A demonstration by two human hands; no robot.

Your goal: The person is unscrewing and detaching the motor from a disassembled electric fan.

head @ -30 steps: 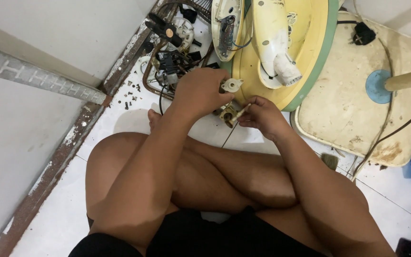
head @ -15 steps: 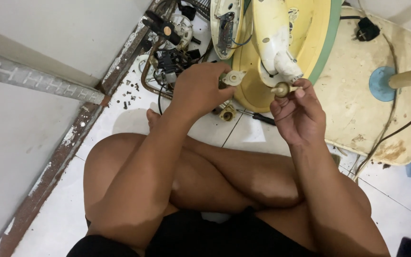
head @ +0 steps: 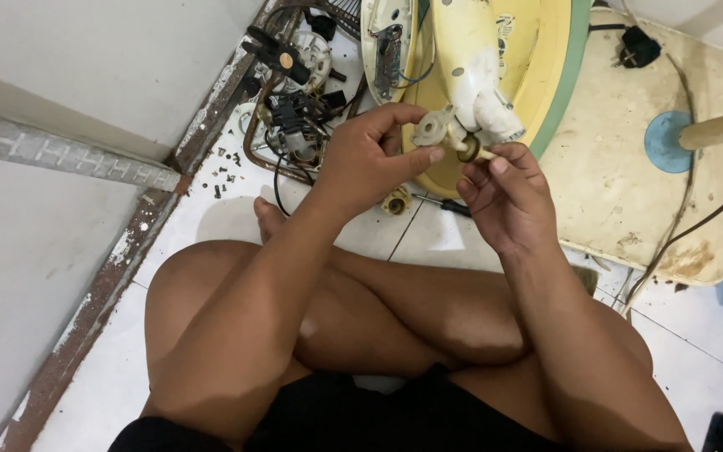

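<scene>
White floor tiles (head: 428,243), gritty with small dark bits, run up to a pale wall with a rusty sill. Cross-legged there, the person's left hand (head: 366,159) pinches a small cream plastic gear-shaped knob (head: 431,128), its flat face turned upward. Touching it, the right hand (head: 504,197) grips a small brass ring-shaped bushing (head: 468,151), hole facing up, before the yellowed plastic fan housing (head: 537,50).

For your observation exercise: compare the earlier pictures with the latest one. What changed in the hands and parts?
Both hands rose from the floor tiles. The left hand now pinches a small cream plastic gear piece; the right hand brought a small round brass part up beside it. The yellow plastic fan housing and crossed legs stayed put.
</scene>
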